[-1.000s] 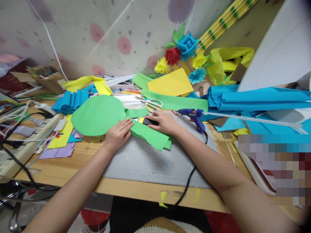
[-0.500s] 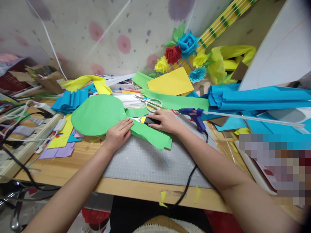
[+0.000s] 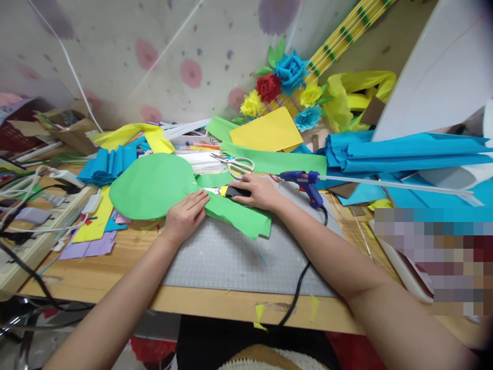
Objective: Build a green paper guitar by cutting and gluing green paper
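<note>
A green paper shape (image 3: 152, 186), rounded at the left and running into a long strip (image 3: 239, 215) at the right, lies over the grey cutting mat (image 3: 215, 262). My left hand (image 3: 186, 216) rests on it where the rounded part narrows, fingers laid flat and close together. In my right hand (image 3: 262, 192) is a utility knife (image 3: 231, 191) with a black and yellow handle, gripped nearly flat. Its blade points left at the paper just beside my left fingertips; I cannot tell how deep it sits. Scissors (image 3: 241, 167) lie just behind my right hand.
A blue glue gun (image 3: 304, 180) with a long glue stick stands right of my right hand, its black cord crossing the mat. Blue paper rolls (image 3: 404, 154) lie at the back right. A power strip (image 3: 42, 231) with cables is at the left. Paper flowers (image 3: 290, 72) stand behind.
The whole view has shifted slightly. Both hands, the knife and the green paper keep nearly the same places relative to each other.
</note>
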Demonstrator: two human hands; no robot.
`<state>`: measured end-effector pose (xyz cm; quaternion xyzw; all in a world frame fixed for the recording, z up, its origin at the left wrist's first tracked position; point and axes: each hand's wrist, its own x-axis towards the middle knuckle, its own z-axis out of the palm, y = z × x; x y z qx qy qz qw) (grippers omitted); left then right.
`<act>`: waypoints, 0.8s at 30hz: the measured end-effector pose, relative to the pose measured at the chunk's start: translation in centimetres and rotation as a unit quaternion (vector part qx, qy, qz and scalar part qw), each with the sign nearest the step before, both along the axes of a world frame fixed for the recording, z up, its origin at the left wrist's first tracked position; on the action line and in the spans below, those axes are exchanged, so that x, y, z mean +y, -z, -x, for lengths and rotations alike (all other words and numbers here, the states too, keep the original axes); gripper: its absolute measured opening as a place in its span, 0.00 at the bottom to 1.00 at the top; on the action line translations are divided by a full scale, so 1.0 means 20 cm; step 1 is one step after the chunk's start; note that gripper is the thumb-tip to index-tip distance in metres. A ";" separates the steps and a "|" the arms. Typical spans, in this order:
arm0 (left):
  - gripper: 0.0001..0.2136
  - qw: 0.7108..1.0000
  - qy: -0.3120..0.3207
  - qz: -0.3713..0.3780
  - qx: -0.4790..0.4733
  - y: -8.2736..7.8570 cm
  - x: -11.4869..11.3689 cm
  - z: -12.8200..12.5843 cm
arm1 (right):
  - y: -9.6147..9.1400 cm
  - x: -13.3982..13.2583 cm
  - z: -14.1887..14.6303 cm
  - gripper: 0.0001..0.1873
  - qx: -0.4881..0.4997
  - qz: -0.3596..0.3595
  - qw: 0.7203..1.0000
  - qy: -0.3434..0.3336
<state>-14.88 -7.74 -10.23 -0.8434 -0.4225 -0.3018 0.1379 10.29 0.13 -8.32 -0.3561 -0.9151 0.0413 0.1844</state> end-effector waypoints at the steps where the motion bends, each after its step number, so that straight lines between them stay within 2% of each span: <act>1: 0.17 1.000 0.000 -0.006 0.003 0.00 0.00 0.00 | 0.00 0.00 0.00 0.26 0.000 0.002 1.000 0.000; 5: 0.17 1.000 0.001 -0.021 0.004 -0.01 0.00 -0.01 | -0.01 -0.01 0.01 0.25 0.000 0.014 1.000 -0.004; 12: 0.18 1.000 0.001 -0.002 -0.005 0.00 0.00 -0.01 | 0.00 0.00 0.06 0.26 0.004 0.018 1.000 -0.003; 24: 0.15 1.000 -0.001 -0.020 0.011 -0.01 0.00 -0.01 | 0.02 0.03 0.00 0.25 0.008 0.001 1.000 -0.015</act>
